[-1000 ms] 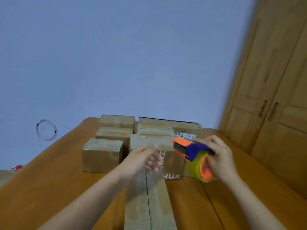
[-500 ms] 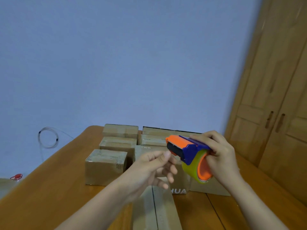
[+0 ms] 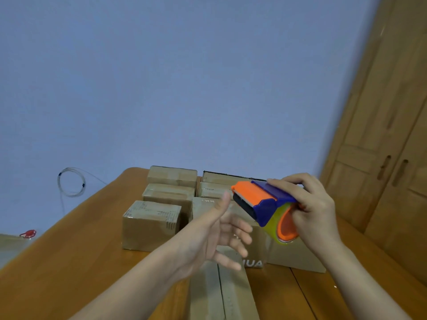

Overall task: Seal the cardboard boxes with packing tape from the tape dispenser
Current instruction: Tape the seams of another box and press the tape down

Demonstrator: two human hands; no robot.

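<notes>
My right hand [image 3: 312, 209] grips an orange and blue tape dispenser [image 3: 261, 204] with a roll of clear yellowish tape, held in the air above the boxes. My left hand [image 3: 215, 234] hovers just left of the dispenser with fingers spread and relaxed, thumb up near its orange front, holding nothing. Below my hands a long cardboard box [image 3: 221, 294] lies on the wooden table [image 3: 69, 262], its two top flaps meeting at a middle seam. Several smaller cardboard boxes [image 3: 150, 225] stand grouped behind it.
A printed box [image 3: 254, 264] sits right behind the long one, partly hidden by my hands. A coil of thin cable [image 3: 70, 181] hangs on the blue wall at the left. Wooden cabinet doors [image 3: 392, 135] stand at the right. A red object [image 3: 27, 233] lies far left.
The view has tilted up. My right hand raised the dispenser higher. My left hand opened from loosely curled fingers to spread fingers beside the dispenser's front.
</notes>
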